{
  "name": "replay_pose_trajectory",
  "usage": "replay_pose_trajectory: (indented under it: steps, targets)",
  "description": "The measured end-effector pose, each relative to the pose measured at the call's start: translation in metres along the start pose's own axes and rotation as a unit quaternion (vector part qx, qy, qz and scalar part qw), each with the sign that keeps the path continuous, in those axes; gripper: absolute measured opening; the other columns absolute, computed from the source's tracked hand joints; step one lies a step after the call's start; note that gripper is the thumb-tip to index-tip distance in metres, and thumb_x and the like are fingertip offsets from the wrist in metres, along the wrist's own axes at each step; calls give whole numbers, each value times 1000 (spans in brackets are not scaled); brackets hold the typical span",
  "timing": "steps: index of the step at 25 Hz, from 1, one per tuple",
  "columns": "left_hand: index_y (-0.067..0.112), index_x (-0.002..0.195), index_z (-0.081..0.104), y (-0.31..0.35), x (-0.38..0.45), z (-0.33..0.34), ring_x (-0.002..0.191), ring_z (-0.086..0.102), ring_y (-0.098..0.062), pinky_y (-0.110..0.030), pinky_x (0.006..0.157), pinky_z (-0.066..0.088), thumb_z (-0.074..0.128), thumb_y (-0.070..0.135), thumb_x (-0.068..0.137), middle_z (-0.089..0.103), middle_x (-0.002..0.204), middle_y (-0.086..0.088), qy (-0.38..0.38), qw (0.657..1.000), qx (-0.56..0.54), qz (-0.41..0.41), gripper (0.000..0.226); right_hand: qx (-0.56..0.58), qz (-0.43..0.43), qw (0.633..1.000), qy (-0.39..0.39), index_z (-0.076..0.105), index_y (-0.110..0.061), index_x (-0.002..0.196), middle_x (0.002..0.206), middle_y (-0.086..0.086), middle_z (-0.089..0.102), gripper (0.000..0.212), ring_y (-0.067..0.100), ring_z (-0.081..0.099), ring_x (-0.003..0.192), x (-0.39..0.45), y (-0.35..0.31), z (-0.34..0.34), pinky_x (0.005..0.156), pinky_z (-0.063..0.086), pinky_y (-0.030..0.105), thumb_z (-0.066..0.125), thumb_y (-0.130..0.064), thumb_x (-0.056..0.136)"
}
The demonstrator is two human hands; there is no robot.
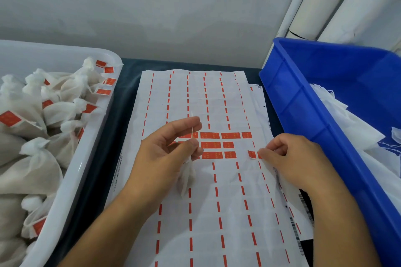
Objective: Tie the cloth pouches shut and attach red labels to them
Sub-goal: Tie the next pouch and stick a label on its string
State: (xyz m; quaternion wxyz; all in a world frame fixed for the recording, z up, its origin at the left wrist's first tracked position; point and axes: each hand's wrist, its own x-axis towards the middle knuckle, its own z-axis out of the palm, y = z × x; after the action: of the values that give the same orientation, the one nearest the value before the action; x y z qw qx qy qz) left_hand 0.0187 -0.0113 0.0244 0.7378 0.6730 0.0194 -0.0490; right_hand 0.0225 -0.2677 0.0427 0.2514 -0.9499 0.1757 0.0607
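Left hand (171, 147), fingers curled, pinching the drawstring (192, 129) of a small white cloth pouch (186, 176); the pouch hangs below the fingers over the label sheet, its long axis near vertical, neck uppermost, one string end pointing up past the forefinger. Right hand (288, 158), fingers curled, pinching a red label (252, 154) by its right end at the sheet's right side; the label's long axis runs left to right and its left end curls up off the backing.

Label sheet (217, 201): white backing lying lengthwise on the dark tabletop (121, 97), with further sheets beneath it. Most cells are peeled, leaving columns of short red dashes. Eight or so whole red labels remain in three rows between the hands; their yellow marks are too small to read. Print along the sheet edges is illegible.

White tub (71, 180), left: filled with tied pouches (32, 171), at least a dozen, many bearing red labels. Blue bin (303, 115), right: holds loose white pouches (355, 128), number not countable.
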Motion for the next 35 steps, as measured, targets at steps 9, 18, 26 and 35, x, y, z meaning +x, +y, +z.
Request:
replay_pose_trajectory:
  steps: [9,18,26,35]
  targets:
    - [43,112,74,-14,1,5,87,76,-11,-21,66,60,69,27,94,73,111,27,18,1000,-12,8,25,18,-18,1000,15,61,-33,99,85,-17,68,15,0,63,75,3,3,3,58,39,14,75,-27,93]
    - [43,110,74,-28,5,7,83,76,-13,-23,65,60,66,26,97,76,106,19,41,999,4,4,23,19,-17,1000,-10,65,-32,88,85,-17,67,11,4,65,75,3,2,5,57,40,14,75,-32,92]
    - [40,112,73,-33,8,6,87,75,-6,-18,63,59,64,24,100,74,104,27,41,999,22,-3,22,-21,-45,997,-57,56,-33,94,93,-15,65,9,5,64,81,-2,4,0,61,44,15,59,-36,102]
    - [39,113,72,-35,8,5,89,74,-4,-18,64,59,63,24,101,73,103,29,45,999,30,0,22,-61,-52,997,-16,51,-36,91,95,-16,56,27,6,58,81,-9,-15,12,62,41,18,67,-58,91]
